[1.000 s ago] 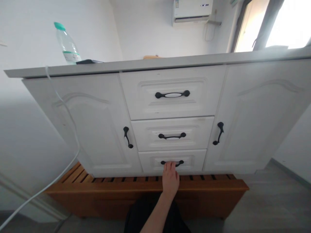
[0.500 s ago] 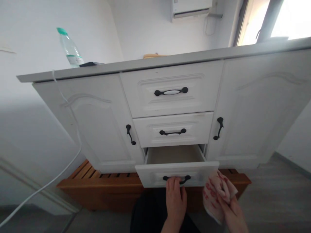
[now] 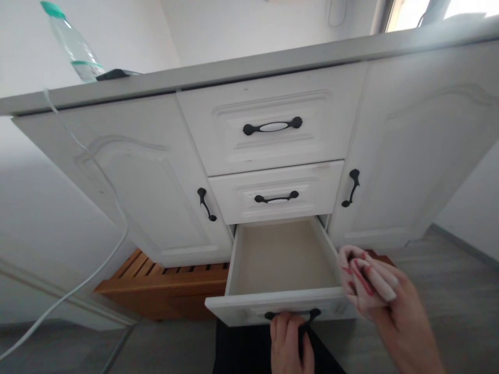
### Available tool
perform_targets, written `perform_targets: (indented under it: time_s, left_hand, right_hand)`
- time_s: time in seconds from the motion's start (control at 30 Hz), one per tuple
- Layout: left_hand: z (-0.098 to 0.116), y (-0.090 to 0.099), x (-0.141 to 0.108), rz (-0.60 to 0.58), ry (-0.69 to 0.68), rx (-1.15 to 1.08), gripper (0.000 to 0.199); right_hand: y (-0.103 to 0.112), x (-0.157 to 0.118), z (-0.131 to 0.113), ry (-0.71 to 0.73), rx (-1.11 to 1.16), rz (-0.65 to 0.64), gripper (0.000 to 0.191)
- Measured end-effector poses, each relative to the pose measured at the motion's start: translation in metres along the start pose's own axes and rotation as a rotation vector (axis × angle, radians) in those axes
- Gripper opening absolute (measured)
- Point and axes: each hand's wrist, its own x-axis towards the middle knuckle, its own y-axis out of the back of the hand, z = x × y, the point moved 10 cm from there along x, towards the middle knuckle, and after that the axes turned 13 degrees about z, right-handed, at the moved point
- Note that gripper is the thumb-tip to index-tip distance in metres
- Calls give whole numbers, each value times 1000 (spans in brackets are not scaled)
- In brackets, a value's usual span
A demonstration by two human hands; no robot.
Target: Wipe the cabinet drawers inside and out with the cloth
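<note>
Head: left hand (image 3: 289, 340) grip curled round black handle (image 3: 315, 314); bottom drawer (image 3: 284, 254) stands out. Right hand (image 3: 407, 317) grip clamped on bunched cloth (image 3: 368, 278), by drawer's right front corner. Step reads as opening; next move likely needs drawer steady, cloth clear of its rim.

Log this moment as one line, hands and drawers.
bottom drawer: open; left hand: on its handle; right hand: holding red-patterned cloth; middle drawer: shut; top drawer: shut
</note>
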Motion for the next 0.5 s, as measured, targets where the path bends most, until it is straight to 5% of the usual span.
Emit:
perform_targets:
  time_s: [0.13, 0.37, 0.5]
  left_hand:
    - [6, 9, -10, 14, -55, 4, 34]
    - [1, 5, -15, 27, -51, -12, 44]
    - [-1, 3, -20, 132, -140, 30, 41]
  right_hand:
    - [-38, -17, -30, 198, -114, -311, 63]
    - [-48, -19, -39, 271, -160, -446, 63]
    - [-85, 4, -40, 199, -24, -837, 45]
